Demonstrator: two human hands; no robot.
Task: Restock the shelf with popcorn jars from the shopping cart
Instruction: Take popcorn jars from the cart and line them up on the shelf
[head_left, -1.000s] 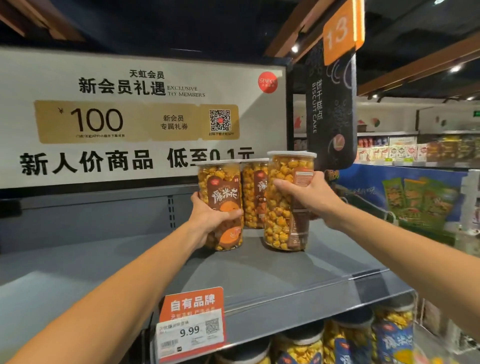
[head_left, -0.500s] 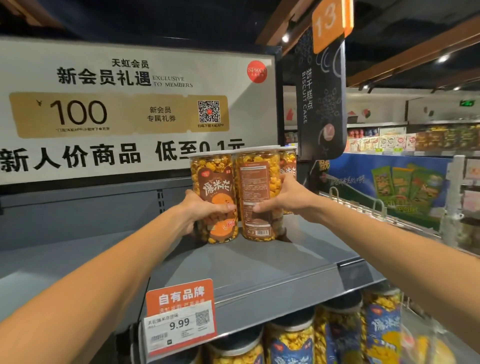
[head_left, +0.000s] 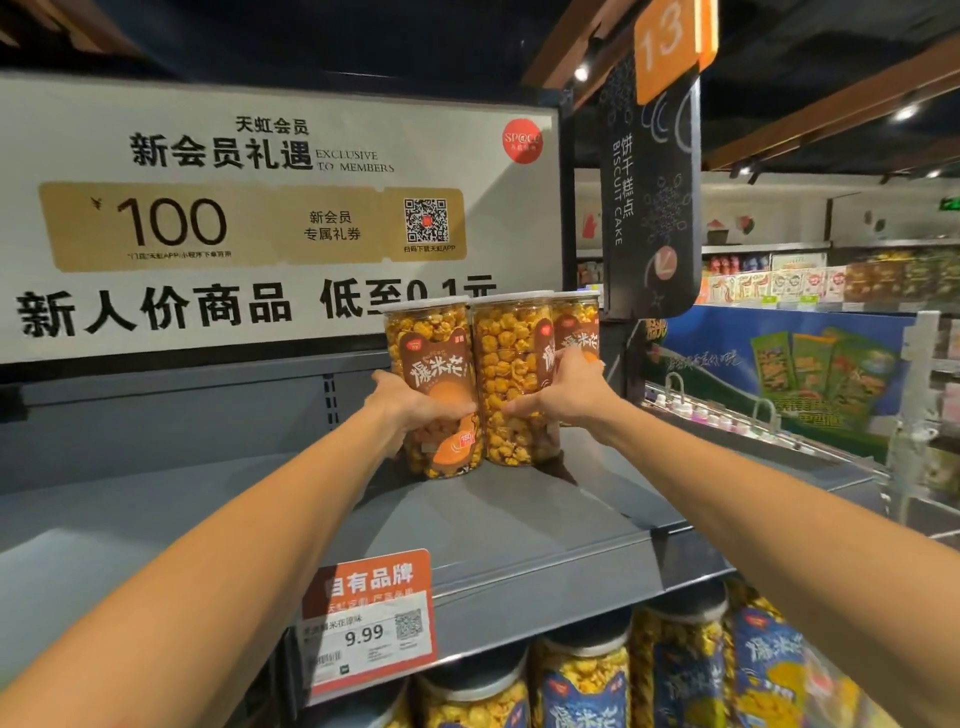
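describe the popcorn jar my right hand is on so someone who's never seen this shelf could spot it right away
Find the big white members sign; below it runs a grey top shelf holding three brown-label popcorn jars. The one under your right hand is the middle jar. Unlike the left jar in your left hand, which faces label-forward, its front shows mostly bare popcorn, label turned to the right.

A supermarket aisle: price tag (head_left: 370, 626) on a shelf (head_left: 493, 525), aisle sign (head_left: 667, 47), stocked displays.
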